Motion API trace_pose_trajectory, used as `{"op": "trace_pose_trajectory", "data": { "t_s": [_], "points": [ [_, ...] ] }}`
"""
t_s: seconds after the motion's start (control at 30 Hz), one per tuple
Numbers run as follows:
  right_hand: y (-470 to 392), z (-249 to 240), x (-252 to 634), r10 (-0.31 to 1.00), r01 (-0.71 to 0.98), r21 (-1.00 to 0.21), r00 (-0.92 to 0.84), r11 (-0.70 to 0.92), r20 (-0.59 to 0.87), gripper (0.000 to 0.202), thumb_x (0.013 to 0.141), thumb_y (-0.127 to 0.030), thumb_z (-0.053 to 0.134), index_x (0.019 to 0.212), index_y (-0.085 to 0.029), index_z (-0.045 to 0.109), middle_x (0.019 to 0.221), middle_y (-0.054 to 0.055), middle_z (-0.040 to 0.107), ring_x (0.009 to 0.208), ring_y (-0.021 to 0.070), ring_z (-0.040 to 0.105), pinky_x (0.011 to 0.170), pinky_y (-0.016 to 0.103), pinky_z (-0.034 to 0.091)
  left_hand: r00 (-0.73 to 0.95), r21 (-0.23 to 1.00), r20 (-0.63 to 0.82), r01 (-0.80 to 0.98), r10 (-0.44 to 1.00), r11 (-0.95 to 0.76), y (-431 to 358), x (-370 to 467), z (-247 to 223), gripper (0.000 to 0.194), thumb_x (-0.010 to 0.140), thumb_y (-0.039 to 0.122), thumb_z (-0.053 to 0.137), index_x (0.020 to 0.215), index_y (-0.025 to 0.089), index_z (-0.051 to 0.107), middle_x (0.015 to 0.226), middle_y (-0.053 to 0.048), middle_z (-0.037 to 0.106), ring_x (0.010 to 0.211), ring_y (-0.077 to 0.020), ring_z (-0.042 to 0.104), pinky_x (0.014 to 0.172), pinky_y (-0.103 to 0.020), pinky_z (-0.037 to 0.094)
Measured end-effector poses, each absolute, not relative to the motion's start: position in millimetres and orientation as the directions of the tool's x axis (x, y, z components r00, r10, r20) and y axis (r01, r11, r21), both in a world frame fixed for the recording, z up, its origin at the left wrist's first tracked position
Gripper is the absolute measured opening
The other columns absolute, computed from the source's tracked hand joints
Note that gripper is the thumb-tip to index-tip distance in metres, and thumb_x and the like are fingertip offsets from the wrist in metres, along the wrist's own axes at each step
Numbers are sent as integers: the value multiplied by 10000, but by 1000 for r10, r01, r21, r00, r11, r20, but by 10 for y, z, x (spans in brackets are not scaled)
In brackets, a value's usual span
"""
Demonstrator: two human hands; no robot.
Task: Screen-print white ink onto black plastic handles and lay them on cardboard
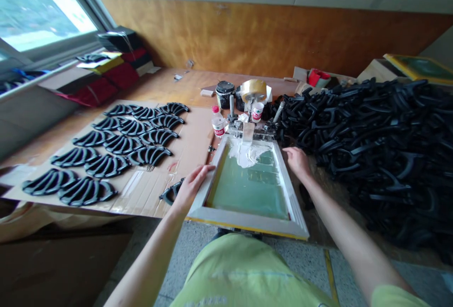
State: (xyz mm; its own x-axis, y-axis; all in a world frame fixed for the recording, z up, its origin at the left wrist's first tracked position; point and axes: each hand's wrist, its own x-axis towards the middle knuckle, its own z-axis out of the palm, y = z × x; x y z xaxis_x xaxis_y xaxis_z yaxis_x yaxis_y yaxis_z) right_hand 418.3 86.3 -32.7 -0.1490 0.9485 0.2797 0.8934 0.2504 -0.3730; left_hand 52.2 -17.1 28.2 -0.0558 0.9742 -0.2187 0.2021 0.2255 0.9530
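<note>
A screen-printing frame (247, 219) with green mesh lies in front of me, white ink pooled at its far end under a squeegee (248, 133). My left hand (191, 186) grips the frame's left rail. My right hand (297, 161) rests against the right rail near its far end, fingers curled. A black curved plastic part (171, 192) lies just left of my left hand.
Rows of black curved parts (106, 156) are laid on cardboard (148, 193) at the left. A big heap of the same parts (382, 146) fills the right. Ink jars (224, 93), a tape roll (253, 89) and small bottles (218, 123) stand behind the frame.
</note>
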Motion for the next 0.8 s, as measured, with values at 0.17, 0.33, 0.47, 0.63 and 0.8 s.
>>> {"op": "trace_pose_trajectory", "data": {
  "t_s": [0.17, 0.33, 0.47, 0.63, 0.8],
  "points": [
    [1304, -11, 3507, 830, 818, -324, -295, 475, 473, 479, 816, -191, 600, 1289, -167, 530, 1291, 146, 498, 1172, 283, 467, 991, 430, 407, -51, 919, -380, 96, 923, 384, -308, 544, -485, 780, 748, 565, 623, 1418, 220, 421, 809, -17, 681, 655, -162, 614, 576, -243, 469],
    [1406, -120, 2873, 855, 838, -178, -490, 516, 169, 193, 833, -103, 534, 979, -152, 651, 935, 108, 648, 937, 234, 548, 822, 337, 441, -42, 914, -394, 87, 918, 397, -260, 532, -846, 760, 765, 565, 609, 1410, 206, 430, 883, -43, 697, 750, -179, 649, 653, -257, 493],
    [1088, -247, 2978, 803, 789, -149, -584, 596, 118, 182, 846, -89, 488, 859, -156, 657, 876, 100, 657, 889, 224, 549, 762, 316, 423, -55, 905, -409, 101, 911, 413, -260, 502, -861, 737, 752, 577, 619, 1371, 201, 485, 886, -52, 704, 735, -186, 654, 612, -251, 484],
    [753, -104, 3253, 596, 571, -221, -800, 791, 67, 243, 790, -30, 504, 870, -188, 670, 855, 53, 660, 900, 198, 561, 690, 275, 402, -69, 909, -399, 105, 914, 404, -274, 524, -844, 711, 760, 584, 605, 1342, 186, 511, 853, -49, 703, 689, -173, 637, 588, -245, 467],
    [838, -96, 3172, 672, 620, -287, -728, 730, 138, 207, 794, -70, 547, 879, -204, 679, 880, 37, 673, 881, 191, 577, 707, 274, 414, -89, 909, -376, 157, 923, 385, -279, 525, -822, 664, 767, 585, 597, 1295, 185, 549, 836, -37, 696, 691, -166, 628, 619, -249, 466]
  ]
}}
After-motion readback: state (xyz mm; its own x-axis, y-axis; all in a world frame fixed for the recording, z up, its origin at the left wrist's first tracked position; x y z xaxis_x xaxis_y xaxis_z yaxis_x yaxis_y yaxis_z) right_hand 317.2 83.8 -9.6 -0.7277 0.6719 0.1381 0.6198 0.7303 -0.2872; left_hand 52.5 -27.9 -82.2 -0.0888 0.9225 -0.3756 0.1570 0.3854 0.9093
